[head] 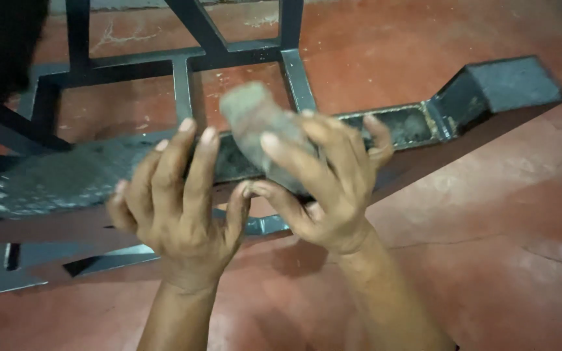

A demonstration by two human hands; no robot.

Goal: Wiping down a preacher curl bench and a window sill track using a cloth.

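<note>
Two bare hands at dark metal frame [424, 123] over red floor [489, 260]. Head view: right hand [326, 188] closed around blurred grey stone [261, 127] on channel; left hand [177, 195] spread, empty, steadying rail. Risk: stone slipping, scraping left fingers close beside.

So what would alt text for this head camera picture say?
A right hand presses a blurred grey block onto a dark metal frame, while the left hand rests open on the frame. Red floor lies beneath.
</note>
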